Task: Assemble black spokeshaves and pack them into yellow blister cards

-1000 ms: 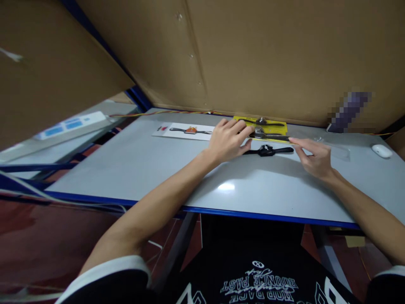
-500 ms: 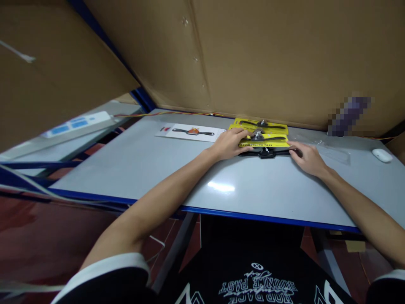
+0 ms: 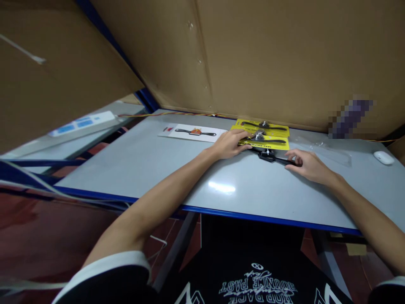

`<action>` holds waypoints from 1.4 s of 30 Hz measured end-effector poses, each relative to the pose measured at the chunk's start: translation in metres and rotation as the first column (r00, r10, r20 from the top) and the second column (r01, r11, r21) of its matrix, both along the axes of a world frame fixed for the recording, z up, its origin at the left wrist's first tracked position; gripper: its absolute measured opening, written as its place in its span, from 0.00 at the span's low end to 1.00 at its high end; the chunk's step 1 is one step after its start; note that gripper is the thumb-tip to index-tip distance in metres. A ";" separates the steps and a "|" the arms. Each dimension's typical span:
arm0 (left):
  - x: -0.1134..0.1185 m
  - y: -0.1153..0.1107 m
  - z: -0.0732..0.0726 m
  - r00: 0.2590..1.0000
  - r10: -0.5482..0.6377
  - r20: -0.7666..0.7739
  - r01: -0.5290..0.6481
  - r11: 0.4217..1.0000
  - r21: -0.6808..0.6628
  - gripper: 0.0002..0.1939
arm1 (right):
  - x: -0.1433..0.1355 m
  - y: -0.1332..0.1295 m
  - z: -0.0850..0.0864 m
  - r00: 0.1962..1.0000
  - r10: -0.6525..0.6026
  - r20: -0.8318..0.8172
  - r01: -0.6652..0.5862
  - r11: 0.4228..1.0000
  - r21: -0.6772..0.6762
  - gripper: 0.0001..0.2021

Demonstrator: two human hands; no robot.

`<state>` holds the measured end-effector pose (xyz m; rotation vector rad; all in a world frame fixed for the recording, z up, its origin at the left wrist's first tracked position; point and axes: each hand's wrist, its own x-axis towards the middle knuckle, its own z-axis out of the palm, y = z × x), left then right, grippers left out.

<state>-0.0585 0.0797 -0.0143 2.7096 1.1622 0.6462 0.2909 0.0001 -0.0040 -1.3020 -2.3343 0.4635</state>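
A loose black spokeshave (image 3: 267, 156) lies aslant on the table, its right end lower in view. Curled around its right handle are the fingers of my right hand (image 3: 308, 166). My left hand (image 3: 230, 143) is closed at the left end of the nearest spokeshave on a yellow card (image 3: 278, 144), fingers over the card and thumb along its lower edge. The loose tool's left handle runs up to that thumb, and its tip is hidden. Behind lies another spokeshave on a yellow card (image 3: 265, 125), partly overlapped.
A white card with a spokeshave picture (image 3: 196, 132) lies left of my left hand. Clear plastic packaging (image 3: 335, 156) is right of my right hand, with a white earbud case (image 3: 384, 158) beyond it. A power strip (image 3: 84, 122) sits far left. Cardboard (image 3: 268, 55) walls the back.
My right hand has moved slightly toward me, swinging the right end of the loose spokeshave down and away from the yellow card. The left hand stays nearly in place; the nearest card has tilted slightly.
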 end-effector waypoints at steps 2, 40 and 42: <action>-0.001 0.001 0.000 1.000 -0.006 0.018 0.006 1.000 0.002 0.23 | -0.001 -0.002 0.004 0.999 0.043 0.015 -0.043 0.999 -0.031 0.15; 0.039 -0.062 0.025 0.932 -0.360 -0.053 0.326 0.891 -0.316 0.13 | -0.043 -0.032 -0.004 0.961 0.275 -0.036 -0.270 0.957 0.106 0.15; 0.039 -0.063 0.025 0.931 -0.357 -0.072 0.320 0.897 -0.307 0.13 | -0.042 -0.032 -0.004 0.961 0.272 -0.049 -0.266 0.959 0.100 0.14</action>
